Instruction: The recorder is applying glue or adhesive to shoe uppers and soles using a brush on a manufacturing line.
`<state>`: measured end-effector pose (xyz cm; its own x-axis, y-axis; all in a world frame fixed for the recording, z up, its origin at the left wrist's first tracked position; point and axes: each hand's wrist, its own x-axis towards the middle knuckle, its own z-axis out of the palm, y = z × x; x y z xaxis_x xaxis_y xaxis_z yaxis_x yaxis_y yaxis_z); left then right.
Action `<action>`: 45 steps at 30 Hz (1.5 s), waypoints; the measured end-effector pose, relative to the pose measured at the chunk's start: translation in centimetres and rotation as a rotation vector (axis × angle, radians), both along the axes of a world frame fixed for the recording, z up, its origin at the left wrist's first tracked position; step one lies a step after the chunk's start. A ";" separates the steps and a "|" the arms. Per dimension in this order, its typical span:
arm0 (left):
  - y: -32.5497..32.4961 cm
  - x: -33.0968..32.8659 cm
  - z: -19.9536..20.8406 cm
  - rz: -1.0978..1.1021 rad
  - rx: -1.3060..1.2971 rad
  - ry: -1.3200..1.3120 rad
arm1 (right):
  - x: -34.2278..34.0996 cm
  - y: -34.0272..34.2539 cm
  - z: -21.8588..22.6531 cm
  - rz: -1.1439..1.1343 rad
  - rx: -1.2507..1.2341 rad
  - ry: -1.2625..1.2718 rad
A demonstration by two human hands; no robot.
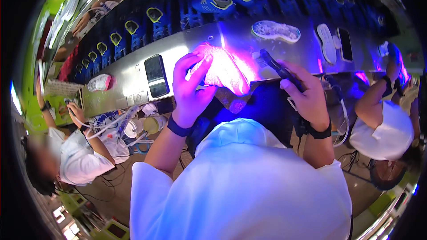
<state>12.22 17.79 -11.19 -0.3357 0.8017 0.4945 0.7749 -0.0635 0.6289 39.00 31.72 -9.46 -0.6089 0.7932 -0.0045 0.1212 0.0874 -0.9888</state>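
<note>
My left hand [190,82] is closed at the left edge of a pink-lit piece [222,69] by the bench's near edge. Its shape resembles part of a shoe, but glare washes out its surface, so I cannot tell its exact kind. A dark, pointed lower part [235,102] hangs past the edge toward me. In my right hand [307,93] is a black-handled brush [281,70], gripped by the handle. Its bristle end points left toward the lit piece and stays apart from it. Behind the brush, a pale shoe sole [275,31] lies on the metal bench [195,38].
Blue shoes [155,15] with yellow-green collars line the far side. A phone [156,75] lies left of my hands; another sole [327,44] and phone [344,44] lie right. Co-workers sit left [84,153] and right [384,129]. A white hose [344,124] hangs beside my right arm.
</note>
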 end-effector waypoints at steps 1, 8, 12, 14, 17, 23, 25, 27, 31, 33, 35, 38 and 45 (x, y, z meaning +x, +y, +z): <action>-0.1 -0.4 0.3 -0.068 0.048 0.177 | 0.6 -0.1 0.7 0.053 0.040 -0.037; -0.5 -0.4 0.4 -0.205 0.191 0.483 | 1.9 -0.6 2.7 0.185 0.207 -0.111; -1.3 -0.4 0.8 -0.212 0.216 0.513 | 0.8 -1.1 3.1 0.208 0.270 -0.132; -2.0 -0.6 1.0 -0.200 0.218 0.534 | -0.2 -1.4 3.5 0.194 0.308 -0.154; -2.6 -0.9 1.4 -0.188 0.206 0.512 | -0.8 -1.8 3.8 0.257 0.274 -0.161; -3.8 -1.5 0.7 -0.136 0.221 0.458 | -1.8 -2.7 3.5 0.270 0.285 -0.138; -4.0 -1.7 0.7 -0.145 0.250 0.472 | -2.2 -2.8 3.9 0.257 0.272 -0.154; -4.4 -1.7 1.2 -0.143 0.228 0.478 | -2.4 -3.0 4.0 0.239 0.257 -0.172; -4.1 -2.0 0.6 -0.137 0.216 0.479 | -2.3 -2.9 3.3 0.285 0.269 -0.099; -3.8 -2.0 0.4 -0.145 0.199 0.459 | -2.0 -2.7 3.0 0.287 0.258 -0.091; -3.9 -1.6 0.4 -0.159 0.171 0.434 | -1.4 -2.8 2.8 0.304 0.189 -0.087; -3.3 -1.1 0.2 -0.156 0.129 0.398 | -0.5 -2.8 2.0 0.302 0.126 -0.083; -2.0 0.7 -0.6 -0.159 0.038 0.315 | 2.1 -2.6 0.5 0.249 0.184 -0.048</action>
